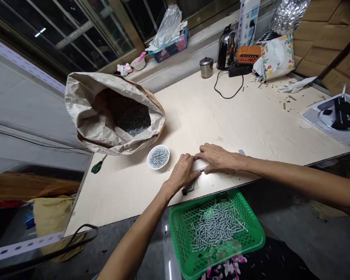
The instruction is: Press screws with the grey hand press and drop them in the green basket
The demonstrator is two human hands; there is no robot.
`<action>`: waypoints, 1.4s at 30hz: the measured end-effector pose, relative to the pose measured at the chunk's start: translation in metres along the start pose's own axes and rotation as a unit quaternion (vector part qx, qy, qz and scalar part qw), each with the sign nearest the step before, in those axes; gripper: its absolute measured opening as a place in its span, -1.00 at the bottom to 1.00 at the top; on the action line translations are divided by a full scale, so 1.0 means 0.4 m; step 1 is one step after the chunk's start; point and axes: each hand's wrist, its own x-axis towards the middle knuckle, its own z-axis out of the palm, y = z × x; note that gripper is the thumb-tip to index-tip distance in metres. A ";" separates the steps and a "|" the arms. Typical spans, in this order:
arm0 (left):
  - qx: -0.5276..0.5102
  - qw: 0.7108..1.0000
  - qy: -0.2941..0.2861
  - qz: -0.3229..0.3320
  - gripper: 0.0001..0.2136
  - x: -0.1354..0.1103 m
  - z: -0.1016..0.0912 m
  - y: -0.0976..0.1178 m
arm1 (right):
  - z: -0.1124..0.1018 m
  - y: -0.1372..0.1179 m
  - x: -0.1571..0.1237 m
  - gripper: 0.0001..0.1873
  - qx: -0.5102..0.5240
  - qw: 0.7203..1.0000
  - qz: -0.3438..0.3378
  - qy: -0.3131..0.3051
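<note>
Pale wood-grain tabletop (198, 116) lies under the fingers. Left hand (181, 173) and right hand (217, 157) pinch 1 narrow greyish piece (200, 169) between them; left of these fingers stands 1 round white bowl (158, 168).

bowl (156, 168) on table (204, 116) beside sack (81, 101)

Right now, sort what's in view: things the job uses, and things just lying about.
Likely in use:
grey piece between left hand and right hand, partly hidden;
white bowl of small metal parts;
green basket of metal pieces;
open sack.

Apparently just lying about:
scissors;
kettle;
lidded metal pot;
floral packet.
</note>
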 end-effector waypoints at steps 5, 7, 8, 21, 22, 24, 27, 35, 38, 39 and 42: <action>-0.027 1.000 0.006 -0.013 -0.90 -0.002 0.012 0.011 | 0.007 -0.007 -0.003 -0.91 0.011 1.000 -0.006 -0.009; -0.029 0.999 0.005 -0.020 -0.88 -0.003 0.017 0.018 | 0.012 -0.011 0.000 -0.91 0.023 0.999 -0.007 -0.022; -0.022 0.999 0.004 -0.023 -0.86 -0.004 0.019 0.022 | 0.014 -0.011 0.001 -0.91 0.027 0.999 -0.004 -0.027; -0.100 0.932 0.253 -0.237 -0.80 -0.185 -0.039 -0.031 | 0.046 -0.050 -0.068 -0.60 0.041 0.993 -0.051 0.097; -0.100 0.932 0.231 -0.260 -0.80 -0.200 -0.033 -0.031 | 0.056 -0.056 -0.066 -0.68 0.046 0.993 -0.046 0.098; -0.104 0.933 0.174 -0.298 -0.80 -0.217 -0.016 -0.028 | 0.078 -0.064 -0.057 -0.84 0.062 0.992 -0.043 0.100; -0.120 0.926 0.102 -0.344 -0.74 -0.216 0.006 -0.019 | 0.107 -0.070 -0.041 -0.90 0.091 0.989 -0.049 0.107; -0.144 0.921 -0.010 -0.363 -0.76 -0.169 0.002 -0.023 | 0.136 -0.063 -0.028 -0.90 0.058 0.990 -0.044 0.122; -0.055 0.940 -0.061 -0.330 -0.81 -0.170 -0.020 -0.027 | 0.131 -0.065 -0.030 -0.90 0.055 0.989 -0.045 0.127; -0.013 0.947 -0.067 -0.315 -0.84 -0.179 -0.030 -0.023 | 0.129 -0.066 -0.031 -0.90 0.058 0.989 -0.045 0.131; 0.042 0.961 -0.063 -0.268 -0.86 -0.227 -0.068 0.013 | 0.127 -0.068 -0.034 -0.90 0.066 0.987 -0.040 0.141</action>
